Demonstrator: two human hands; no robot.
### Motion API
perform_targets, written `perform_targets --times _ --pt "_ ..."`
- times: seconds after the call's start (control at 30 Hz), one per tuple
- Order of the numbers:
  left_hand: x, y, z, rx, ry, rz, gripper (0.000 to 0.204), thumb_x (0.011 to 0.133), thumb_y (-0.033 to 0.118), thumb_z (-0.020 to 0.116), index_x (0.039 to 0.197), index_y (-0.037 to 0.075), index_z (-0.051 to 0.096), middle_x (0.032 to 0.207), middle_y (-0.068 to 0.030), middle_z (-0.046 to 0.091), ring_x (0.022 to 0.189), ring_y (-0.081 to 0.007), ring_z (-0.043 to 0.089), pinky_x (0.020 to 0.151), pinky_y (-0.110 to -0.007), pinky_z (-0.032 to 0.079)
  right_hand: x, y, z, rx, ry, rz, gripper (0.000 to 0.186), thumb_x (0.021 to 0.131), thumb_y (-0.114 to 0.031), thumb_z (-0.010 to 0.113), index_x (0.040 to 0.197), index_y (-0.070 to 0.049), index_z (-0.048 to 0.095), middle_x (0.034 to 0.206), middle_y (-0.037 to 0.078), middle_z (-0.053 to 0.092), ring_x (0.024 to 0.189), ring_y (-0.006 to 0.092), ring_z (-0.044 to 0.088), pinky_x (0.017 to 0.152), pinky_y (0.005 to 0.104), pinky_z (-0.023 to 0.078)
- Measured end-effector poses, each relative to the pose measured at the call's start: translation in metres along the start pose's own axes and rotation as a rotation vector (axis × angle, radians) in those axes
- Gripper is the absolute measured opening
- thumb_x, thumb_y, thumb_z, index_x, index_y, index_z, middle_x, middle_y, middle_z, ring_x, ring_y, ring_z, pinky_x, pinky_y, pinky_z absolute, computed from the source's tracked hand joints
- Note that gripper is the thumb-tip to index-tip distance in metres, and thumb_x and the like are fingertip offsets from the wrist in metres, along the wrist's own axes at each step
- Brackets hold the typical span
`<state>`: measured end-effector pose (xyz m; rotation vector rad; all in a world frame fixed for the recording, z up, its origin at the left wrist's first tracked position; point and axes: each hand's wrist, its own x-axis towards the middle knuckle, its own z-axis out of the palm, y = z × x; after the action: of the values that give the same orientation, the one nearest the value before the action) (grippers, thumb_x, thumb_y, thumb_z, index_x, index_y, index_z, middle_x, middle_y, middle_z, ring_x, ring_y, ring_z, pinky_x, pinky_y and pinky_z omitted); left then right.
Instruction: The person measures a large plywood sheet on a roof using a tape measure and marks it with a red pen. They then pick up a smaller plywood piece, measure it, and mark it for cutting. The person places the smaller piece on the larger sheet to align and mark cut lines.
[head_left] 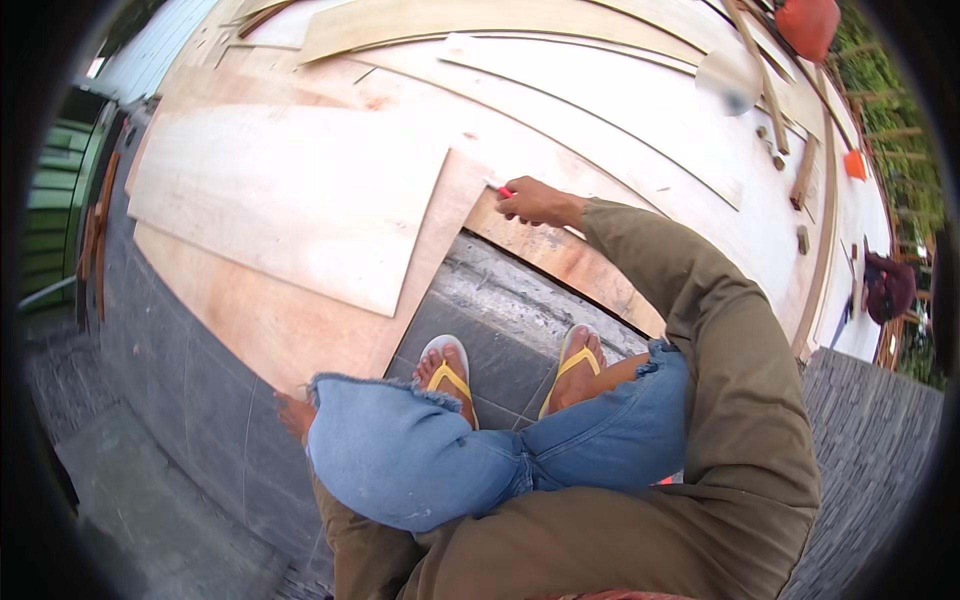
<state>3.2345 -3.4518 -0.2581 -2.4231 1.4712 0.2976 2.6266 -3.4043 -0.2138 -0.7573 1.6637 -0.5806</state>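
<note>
Squatting with bent knees, I reach forward with my right hand [540,203], its fingers closed round a small red tool [505,192] with a pale tip. The tool's tip is over the corner of a large plywood sheet [300,335], beside the gap in front of my feet. Another pale plywood panel [300,200] lies on top of that sheet. Beside my left knee, my left hand [294,414] is partly hidden by the jeans; its visible fingers look stretched out near the sheet's near edge, and nothing shows in them.
Dark tiles [215,400] border the plywood. A rough concrete strip [510,290] runs past my sandalled feet. Several long boards [600,120] overlap ahead. Wood offcuts [803,175], an orange container [855,165] and another person [890,285] are on the right.
</note>
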Motion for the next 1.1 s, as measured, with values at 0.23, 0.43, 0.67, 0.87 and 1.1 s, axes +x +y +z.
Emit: perform_targets --times 0.23,0.43,0.67,0.87,1.1 --pt "-0.03 0.156 -0.037 -0.274 0.234 1.007 0.072 0.091 0.032 0.064 0.148 0.003 0.031 0.152 -0.0255 0.03 0.142 -0.0395 0.028 0.114 -0.053 0.027 -0.004 -0.032 0.014 -0.21 -0.092 -0.095 0.023 0.078 -0.01 0.048 0.077 0.004 0.066 0.074 0.015 0.063 0.067 0.0255 0.057 0.053 0.0416 0.042" --pt "-0.143 0.266 -0.108 -0.305 0.165 1.617 0.064 0.085 0.013 0.069 0.142 0.002 0.042 0.15 -0.0224 0.035 0.14 -0.0394 0.032 0.113 -0.048 0.031 -0.01 -0.059 0.065 -0.911 -0.204 -0.611 0.02 0.074 -0.009 0.057 0.086 -0.002 0.071 0.089 0.021 0.069 0.085 0.0374 0.066 0.072 0.0473 0.051" --pt "-0.182 0.293 -0.111 -0.362 -0.359 1.478 0.022 0.097 0.015 0.056 0.108 -0.005 0.056 0.079 -0.0191 0.061 0.067 -0.029 0.056 0.064 -0.036 0.045 -0.036 -0.067 0.071 -0.681 -0.123 -0.802 0.022 0.081 -0.017 0.061 0.092 -0.002 0.071 0.091 0.021 0.07 0.088 0.0373 0.067 0.077 0.047 0.052" --pt "-0.168 0.278 -0.087 -0.378 -0.318 1.415 0.027 0.1 0.017 0.053 0.086 -0.005 0.058 0.068 -0.0122 0.053 0.059 -0.0196 0.041 0.056 -0.036 0.039 -0.053 -0.062 0.055 -0.893 -0.092 -0.518 0.022 0.081 -0.015 0.062 0.096 -0.002 0.072 0.093 0.02 0.07 0.091 0.0371 0.068 0.075 0.0475 0.054" --pt "-0.148 0.27 -0.084 -0.829 -0.496 1.007 0.019 0.097 0.021 0.062 0.089 0.003 0.059 0.075 -0.0008 0.056 0.065 -0.0093 0.05 0.06 -0.025 0.043 -0.056 -0.055 0.043 -0.914 -0.082 -0.493 0.021 0.083 -0.017 0.061 0.094 -0.006 0.074 0.093 0.018 0.071 0.091 0.0357 0.068 0.074 0.0461 0.054"
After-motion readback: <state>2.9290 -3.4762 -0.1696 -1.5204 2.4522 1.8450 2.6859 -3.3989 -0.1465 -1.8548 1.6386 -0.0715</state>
